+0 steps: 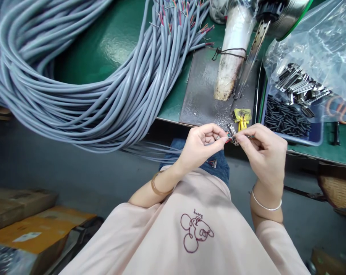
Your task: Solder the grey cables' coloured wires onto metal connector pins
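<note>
In the head view, your left hand (200, 147) is curled almost closed, with thumb and forefinger pinching a cable end (220, 139) where thin coloured wires show. Your right hand (263, 151) is closed as well, its thumb and forefinger nipping a small metal connector (232, 134). The connector sits between your two hands, right against the wire tips, in the air just off the near edge of the green table (112, 34) and above your lap. Whether the wires are already seated in it is too small to tell.

Just beyond the connector, a yellow clip (241, 115) lies on a dark plate (203, 88), and a white wrapped cylinder (233, 57) leans on that same plate. To your left a thick bundle of grey cables (89, 76) curves across the table and hangs over its edge. To your right a blue tray (316, 133) holds black pieces, and above it a clear plastic bag (319, 46) is full of metal shells. You wear a bracelet (158, 186) on the left wrist and a bangle (266, 205) on the right. Cardboard boxes (32, 225) sit on the floor at lower left
</note>
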`<state>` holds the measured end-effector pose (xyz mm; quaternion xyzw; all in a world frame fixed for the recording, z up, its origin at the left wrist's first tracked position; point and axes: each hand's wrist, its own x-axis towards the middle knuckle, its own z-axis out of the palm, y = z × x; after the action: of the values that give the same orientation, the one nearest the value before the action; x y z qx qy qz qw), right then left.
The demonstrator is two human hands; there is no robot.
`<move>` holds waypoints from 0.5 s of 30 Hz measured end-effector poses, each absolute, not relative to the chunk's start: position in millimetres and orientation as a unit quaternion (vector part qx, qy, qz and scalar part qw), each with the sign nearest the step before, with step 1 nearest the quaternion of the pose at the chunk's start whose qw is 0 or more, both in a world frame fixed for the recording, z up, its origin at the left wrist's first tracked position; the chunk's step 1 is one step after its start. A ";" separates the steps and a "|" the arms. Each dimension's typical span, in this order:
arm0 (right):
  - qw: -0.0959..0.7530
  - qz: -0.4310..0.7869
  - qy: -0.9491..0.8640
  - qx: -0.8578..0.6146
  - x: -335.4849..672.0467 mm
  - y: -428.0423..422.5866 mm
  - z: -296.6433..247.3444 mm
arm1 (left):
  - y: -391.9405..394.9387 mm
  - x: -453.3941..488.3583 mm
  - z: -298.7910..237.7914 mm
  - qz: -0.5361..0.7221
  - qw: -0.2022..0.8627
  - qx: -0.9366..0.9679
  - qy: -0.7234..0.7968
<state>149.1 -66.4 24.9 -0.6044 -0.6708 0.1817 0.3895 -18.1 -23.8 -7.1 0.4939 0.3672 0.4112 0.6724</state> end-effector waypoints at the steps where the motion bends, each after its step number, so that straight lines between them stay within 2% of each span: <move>1: 0.392 0.173 -0.670 -0.606 148.6 -66.4 24.4 | -24.3 -18.1 -6.6 0.411 0.675 0.491 0.366; 5: 0.397 0.140 -0.671 -0.610 147.3 -66.3 23.1 | -25.8 -18.7 -4.1 0.409 0.682 0.485 0.364; 15: 0.382 0.238 -0.657 -0.605 153.0 -66.5 30.9 | -26.2 -21.8 -2.3 0.394 0.676 0.506 0.362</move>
<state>153.0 -66.5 30.9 -0.6052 -0.6567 0.2376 0.3821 -21.8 -26.2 -2.3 0.5062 0.3624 0.3941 0.6761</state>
